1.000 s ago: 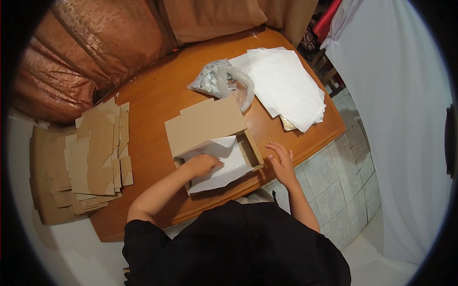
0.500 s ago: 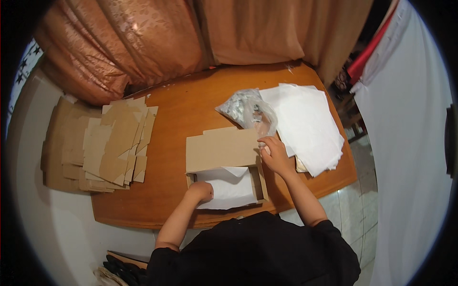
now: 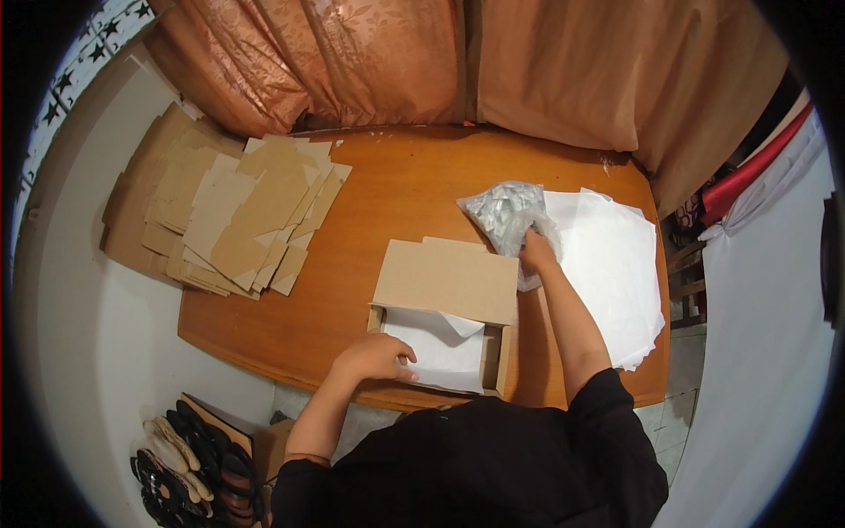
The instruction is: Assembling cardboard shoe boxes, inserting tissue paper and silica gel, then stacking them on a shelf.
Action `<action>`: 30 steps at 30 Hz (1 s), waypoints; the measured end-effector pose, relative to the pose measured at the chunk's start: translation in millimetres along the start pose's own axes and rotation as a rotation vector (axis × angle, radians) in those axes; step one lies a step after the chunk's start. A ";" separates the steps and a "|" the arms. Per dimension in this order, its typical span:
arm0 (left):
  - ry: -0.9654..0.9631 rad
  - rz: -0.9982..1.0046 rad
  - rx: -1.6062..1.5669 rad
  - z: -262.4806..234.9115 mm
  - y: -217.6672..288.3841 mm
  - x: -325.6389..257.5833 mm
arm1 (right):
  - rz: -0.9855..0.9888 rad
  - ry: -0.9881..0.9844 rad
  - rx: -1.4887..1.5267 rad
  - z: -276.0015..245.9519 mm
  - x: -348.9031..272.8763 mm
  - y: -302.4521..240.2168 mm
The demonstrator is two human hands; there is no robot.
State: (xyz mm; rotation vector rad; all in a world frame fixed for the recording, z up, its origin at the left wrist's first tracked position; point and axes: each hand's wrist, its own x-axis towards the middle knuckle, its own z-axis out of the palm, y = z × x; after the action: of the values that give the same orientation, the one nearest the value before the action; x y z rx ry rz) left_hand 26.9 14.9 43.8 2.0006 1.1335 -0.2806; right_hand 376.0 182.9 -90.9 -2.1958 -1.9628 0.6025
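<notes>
Flattened cardboard pieces (image 3: 238, 211) lay stacked at the worktop's (image 3: 396, 185) left — white sheets (image 3: 616, 264) right. The left hand (image 3: 374, 356) rested curled on the open box (image 3: 444, 317); the right hand (image 3: 535, 253) gripped the plastic bag (image 3: 506, 216) — just behind the box.

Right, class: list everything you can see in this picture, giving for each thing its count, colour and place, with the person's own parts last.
Table: one, orange-brown wood, centre.
Cardboard box: one, brown, open, near table edge, lid flap raised.
White paper lining: white, inside the box.
Plastic bag: one, clear with greyish contents, right of the box.
White paper stack: one pile, white, table's right side.
Flat cardboard blanks: one pile, brown, table's left end, count unclear.
Curtain: orange-brown, behind the table.
Sandals: several, dark, lower left floor.
Left hand: on the box's near left corner.
Right hand: reaching into the bag.
</notes>
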 end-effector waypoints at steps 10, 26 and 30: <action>0.366 -0.017 0.137 26.8 -28.5 -1.9 | -0.111 0.155 -0.400 16.5 -37.9 -4.0; 0.934 0.132 0.351 43.8 -23.1 48.4 | -0.193 0.252 -0.330 29.2 -50.3 -1.3; 0.850 0.283 0.423 48.1 -28.2 46.5 | -0.272 0.169 -0.456 23.9 -51.9 7.8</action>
State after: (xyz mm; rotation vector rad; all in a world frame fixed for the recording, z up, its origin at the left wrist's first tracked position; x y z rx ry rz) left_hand 39.9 16.3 -27.6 2.7336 1.3245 0.5830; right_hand 370.4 127.3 -104.9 -2.0496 -2.4262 -0.0768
